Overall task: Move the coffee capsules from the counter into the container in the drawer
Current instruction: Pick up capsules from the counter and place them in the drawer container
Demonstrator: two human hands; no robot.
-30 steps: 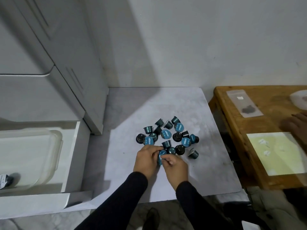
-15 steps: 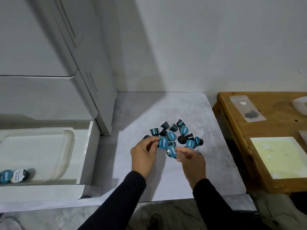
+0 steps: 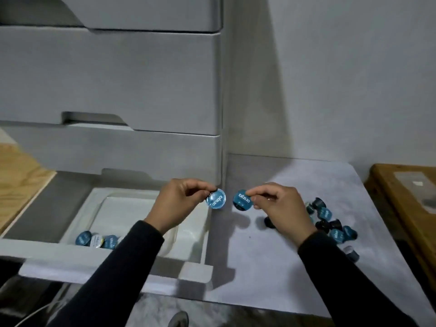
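Grey counter point(image 3: 271, 244), frame centre: your left hand point(image 3: 179, 204) and right hand point(image 3: 280, 206) each pinch blue-foil capsule point(image 3: 215, 198), point(image 3: 242, 200). Clear plastic container point(image 3: 188, 234) lower left. Fingertip grip; early release drops capsule outside container.

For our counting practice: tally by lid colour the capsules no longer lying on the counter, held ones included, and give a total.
Blue-lidded capsules: 4, one pinched in the left hand, one in the right hand, two in the container
Pale-lidded capsule: 1, in the container
Total: 5 in view; the left sleeve may hide more.
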